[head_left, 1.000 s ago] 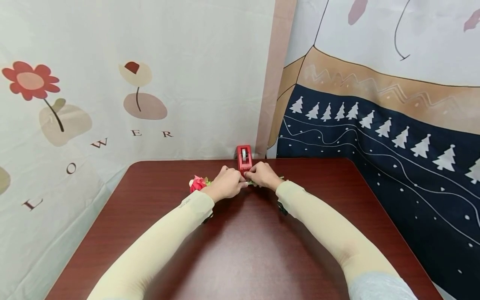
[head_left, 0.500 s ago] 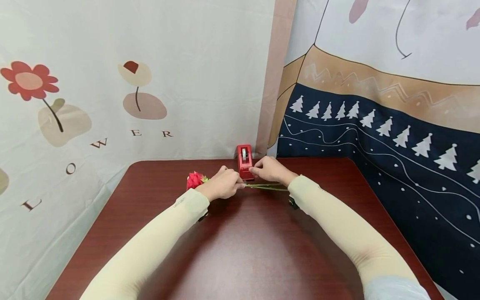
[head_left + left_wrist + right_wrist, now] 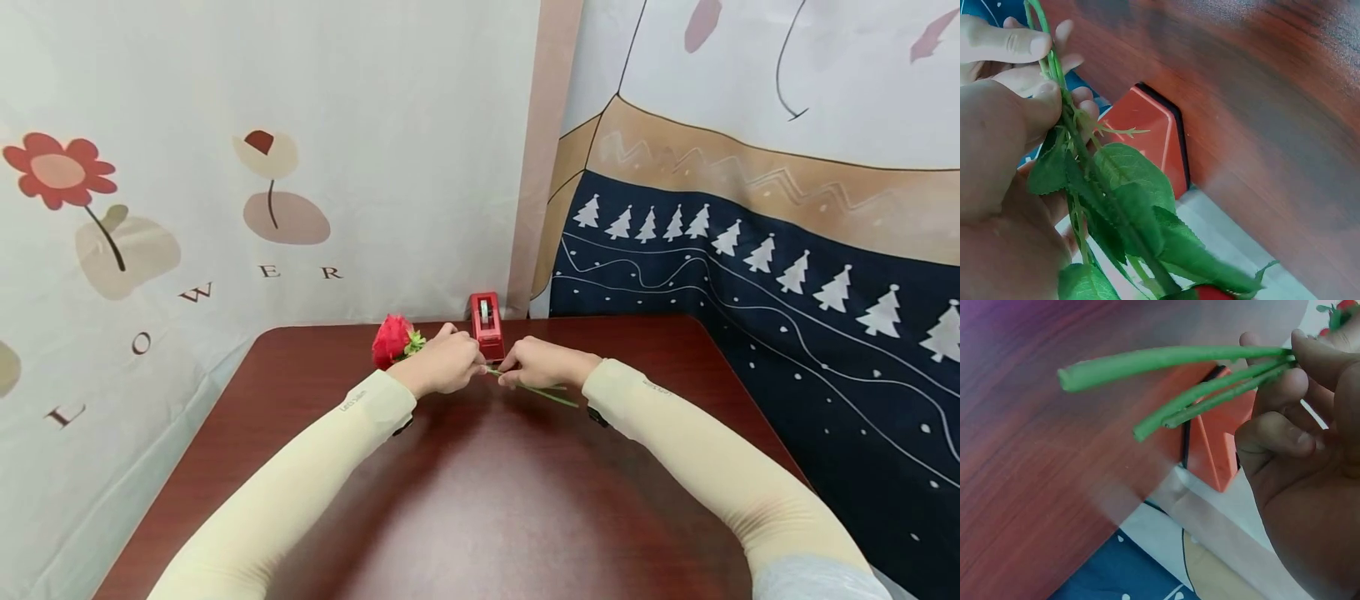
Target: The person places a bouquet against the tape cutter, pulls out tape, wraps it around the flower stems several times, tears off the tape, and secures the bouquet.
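Observation:
Red roses (image 3: pixel 392 340) with green leaves (image 3: pixel 1141 219) lie across the far part of the table, their blooms to the left. My left hand (image 3: pixel 446 364) grips the stems just below the leaves, thumb on top. Beside it, my right hand (image 3: pixel 546 364) pinches the same stems (image 3: pixel 1147 359) between thumb and fingers. Three cut stem ends stick out past the right hand. Directly behind both hands stands a red tape dispenser (image 3: pixel 487 329) with a roll of tape in it. Whether tape is on the stems cannot be made out.
The dark red-brown table (image 3: pixel 480 500) has rounded far corners. A pale cloth with printed flowers (image 3: pixel 60 171) hangs behind it on the left. To the right hangs a navy cloth (image 3: pixel 675 275) with white trees.
My right hand was at the dispenser, drew away to the right, then came down onto the stems. The rose blooms have risen, and the stem ends now slant toward me.

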{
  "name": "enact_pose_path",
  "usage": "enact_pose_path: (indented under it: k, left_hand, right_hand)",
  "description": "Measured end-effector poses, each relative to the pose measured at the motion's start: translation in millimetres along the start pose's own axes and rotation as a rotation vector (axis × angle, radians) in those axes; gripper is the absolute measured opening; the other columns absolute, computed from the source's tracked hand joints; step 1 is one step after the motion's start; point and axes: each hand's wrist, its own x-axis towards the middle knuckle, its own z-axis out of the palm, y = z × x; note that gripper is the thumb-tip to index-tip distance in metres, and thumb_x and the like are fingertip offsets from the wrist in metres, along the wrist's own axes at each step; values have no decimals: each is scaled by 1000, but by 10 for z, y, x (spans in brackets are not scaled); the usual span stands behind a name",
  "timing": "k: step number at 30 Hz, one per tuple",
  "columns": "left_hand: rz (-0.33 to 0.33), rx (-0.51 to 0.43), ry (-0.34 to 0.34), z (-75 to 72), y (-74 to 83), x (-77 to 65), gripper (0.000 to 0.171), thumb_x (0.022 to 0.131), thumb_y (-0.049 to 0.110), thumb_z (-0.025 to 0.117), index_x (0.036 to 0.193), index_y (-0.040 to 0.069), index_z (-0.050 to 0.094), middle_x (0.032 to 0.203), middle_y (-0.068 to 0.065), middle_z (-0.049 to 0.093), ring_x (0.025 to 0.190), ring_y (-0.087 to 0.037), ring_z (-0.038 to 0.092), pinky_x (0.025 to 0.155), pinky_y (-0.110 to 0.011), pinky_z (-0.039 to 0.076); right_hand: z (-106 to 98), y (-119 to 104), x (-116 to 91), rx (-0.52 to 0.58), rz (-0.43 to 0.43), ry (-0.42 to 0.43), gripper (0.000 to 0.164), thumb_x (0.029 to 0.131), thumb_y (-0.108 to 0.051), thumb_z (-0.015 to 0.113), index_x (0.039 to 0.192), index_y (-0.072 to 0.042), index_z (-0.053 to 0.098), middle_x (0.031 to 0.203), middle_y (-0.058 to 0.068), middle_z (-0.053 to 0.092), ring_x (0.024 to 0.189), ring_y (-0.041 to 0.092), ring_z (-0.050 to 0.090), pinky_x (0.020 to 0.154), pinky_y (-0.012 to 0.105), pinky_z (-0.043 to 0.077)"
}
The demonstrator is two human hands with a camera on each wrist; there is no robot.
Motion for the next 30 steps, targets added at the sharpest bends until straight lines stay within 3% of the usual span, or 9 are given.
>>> enact_pose_path:
  k: [4, 10, 13, 16, 19, 21, 26, 30]
  left_hand:
    - [-5, 13, 19, 5, 3, -12, 20, 109, 26, 71, 114, 16, 88, 101, 2, 83, 113, -25, 71, 107, -52, 39]
    - [-38, 30, 100, 3, -20, -36, 21, 107, 29, 74, 119, 18, 87, 109, -2, 85, 112, -27, 69, 107, -52, 41]
    - [-14, 15, 203, -1, -51, -46, 21, 106, 24, 76, 123, 18, 86, 120, -4, 83, 118, -28, 67, 109, -52, 45]
    - [19, -24, 354, -11, -81, -72, 20, 103, 16, 78, 121, 16, 87, 126, -5, 81, 124, -29, 64, 111, -53, 47]
    - [51, -93, 500, -23, -91, -101, 18, 101, 11, 78, 116, 13, 88, 120, -6, 80, 119, -28, 63, 106, -51, 49]
    - [71, -153, 548, -31, -76, -122, 18, 102, 11, 78, 117, 12, 87, 116, -5, 80, 112, -25, 64, 104, -46, 52]
    - [126, -312, 489, -27, 8, -171, 18, 107, 21, 74, 118, 16, 86, 111, 3, 83, 103, -14, 75, 98, -34, 61]
    - [84, -398, 446, 83, 31, -171, 18, 109, 27, 71, 110, 19, 87, 100, 8, 82, 88, -8, 70, 87, -32, 59]
  right_hand:
    - [55, -2, 9, -13, -27, 34, 20, 109, -17, 70, 111, -4, 85, 88, 13, 83, 70, 8, 58, 69, 25, 50]
    - [97, 25, 19, -12, -27, 87, 21, 110, -15, 68, 112, -3, 85, 88, 14, 82, 72, 9, 60, 73, 27, 53]
    - [83, 42, 10, 19, 7, 102, 23, 111, -18, 67, 113, -3, 85, 91, 14, 83, 74, 11, 63, 74, 29, 54]
    - [44, 53, -8, 64, 36, 122, 25, 111, -20, 67, 115, -2, 85, 93, 15, 82, 75, 14, 62, 72, 30, 52]
    - [1, 69, -31, 110, 52, 153, 26, 112, -20, 66, 120, -2, 83, 97, 18, 82, 76, 15, 61, 71, 30, 52]
    - [-29, 81, -48, 131, 52, 187, 26, 112, -20, 66, 121, -2, 83, 98, 20, 82, 76, 14, 61, 71, 30, 51]
    - [-85, 71, -75, 160, 31, 292, 24, 112, -21, 66, 118, -7, 84, 89, 6, 80, 78, 15, 62, 73, 33, 53]
    - [-99, 25, -88, 231, 51, 334, 23, 111, -24, 67, 121, -14, 85, 88, 0, 79, 77, 15, 61, 71, 32, 51]
